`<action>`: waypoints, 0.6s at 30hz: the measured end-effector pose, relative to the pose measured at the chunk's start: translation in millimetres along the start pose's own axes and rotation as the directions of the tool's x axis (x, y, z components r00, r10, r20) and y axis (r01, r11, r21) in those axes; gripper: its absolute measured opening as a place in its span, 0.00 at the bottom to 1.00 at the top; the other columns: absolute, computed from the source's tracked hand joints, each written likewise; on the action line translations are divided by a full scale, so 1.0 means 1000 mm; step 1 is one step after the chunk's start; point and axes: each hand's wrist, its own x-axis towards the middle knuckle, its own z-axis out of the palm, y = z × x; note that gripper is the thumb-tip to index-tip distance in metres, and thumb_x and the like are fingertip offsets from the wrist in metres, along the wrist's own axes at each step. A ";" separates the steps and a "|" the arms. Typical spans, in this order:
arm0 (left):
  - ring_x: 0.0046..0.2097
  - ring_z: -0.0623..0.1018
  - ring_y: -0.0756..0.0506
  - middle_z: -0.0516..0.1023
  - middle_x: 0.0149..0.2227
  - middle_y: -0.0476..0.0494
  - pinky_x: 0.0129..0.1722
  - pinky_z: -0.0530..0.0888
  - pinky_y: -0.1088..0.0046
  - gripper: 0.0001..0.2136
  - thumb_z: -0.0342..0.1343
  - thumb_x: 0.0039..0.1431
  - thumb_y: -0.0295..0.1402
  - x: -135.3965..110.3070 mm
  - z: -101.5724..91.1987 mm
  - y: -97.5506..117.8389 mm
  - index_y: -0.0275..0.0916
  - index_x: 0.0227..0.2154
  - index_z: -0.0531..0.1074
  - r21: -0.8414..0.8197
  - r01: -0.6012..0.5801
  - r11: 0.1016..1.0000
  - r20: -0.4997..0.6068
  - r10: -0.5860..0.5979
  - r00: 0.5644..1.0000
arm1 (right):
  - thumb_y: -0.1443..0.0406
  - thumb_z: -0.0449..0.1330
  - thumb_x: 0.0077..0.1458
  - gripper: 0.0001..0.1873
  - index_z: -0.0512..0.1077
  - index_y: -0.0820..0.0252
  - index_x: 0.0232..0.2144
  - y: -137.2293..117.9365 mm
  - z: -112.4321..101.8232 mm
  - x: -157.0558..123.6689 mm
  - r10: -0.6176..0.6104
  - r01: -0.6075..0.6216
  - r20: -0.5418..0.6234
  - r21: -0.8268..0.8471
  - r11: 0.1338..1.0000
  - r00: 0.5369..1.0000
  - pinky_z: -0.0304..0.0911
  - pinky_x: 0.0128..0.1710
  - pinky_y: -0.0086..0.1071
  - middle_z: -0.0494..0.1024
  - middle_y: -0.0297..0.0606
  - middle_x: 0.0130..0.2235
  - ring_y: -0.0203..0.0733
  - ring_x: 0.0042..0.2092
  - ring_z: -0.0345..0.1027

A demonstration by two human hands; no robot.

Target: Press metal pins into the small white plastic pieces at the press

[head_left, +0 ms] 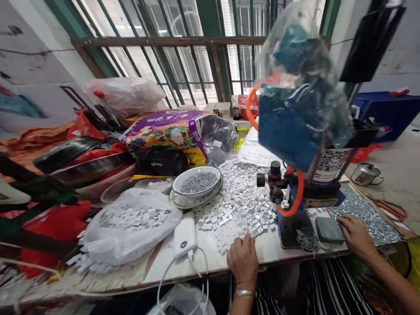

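Observation:
My left hand (243, 259), with a metal bracelet at the wrist, rests at the near edge of a spread of small white plastic pieces (243, 199). Its fingers are bent and close together; whatever is under the fingertips is hidden. On the right, my right hand (356, 236) has its fingers curled beside a grey rectangular block (329, 230), close to a mass of small metal pins (367, 214). I cannot make out what its fingertips hold. Between the hands stands a blue bench machine (288, 122), partly wrapped in clear plastic, with metal pins (306, 240) heaped on its base.
An enamel bowl (197, 181) of metal pins and a white plastic bag (131, 227) of pieces stand left. A white power bank (184, 236) with a cable lies at the front. Scissors (392, 210) and a metal mug (366, 174) are at right.

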 end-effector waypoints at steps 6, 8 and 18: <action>0.40 0.76 0.40 0.74 0.36 0.42 0.40 0.67 0.64 0.09 0.53 0.65 0.33 0.011 -0.008 0.006 0.40 0.39 0.79 -0.140 0.143 0.980 0.072 -0.134 0.988 | 0.62 0.51 0.63 0.14 0.76 0.57 0.43 -0.001 0.006 0.000 0.015 -0.015 -0.023 0.034 0.999 1.000 0.64 0.50 0.46 0.76 0.46 0.47 0.51 0.49 0.68; 0.40 0.76 0.39 0.74 0.37 0.40 0.42 0.69 0.62 0.09 0.52 0.63 0.31 0.011 -0.011 0.010 0.37 0.37 0.79 -0.259 0.178 0.949 0.061 -0.167 0.984 | 0.62 0.52 0.63 0.13 0.75 0.58 0.40 -0.001 0.006 0.000 0.019 -0.018 -0.027 0.046 0.999 0.999 0.64 0.49 0.45 0.76 0.46 0.46 0.51 0.48 0.67; 0.29 0.73 0.46 0.72 0.24 0.51 0.32 0.69 0.70 0.07 0.59 0.56 0.38 0.023 -0.041 0.113 0.41 0.28 0.71 -0.856 0.418 0.305 0.409 -0.097 0.907 | 0.63 0.51 0.64 0.10 0.72 0.57 0.38 -0.005 0.003 0.000 0.036 -0.034 -0.015 0.076 0.997 0.999 0.61 0.48 0.45 0.76 0.46 0.47 0.52 0.50 0.66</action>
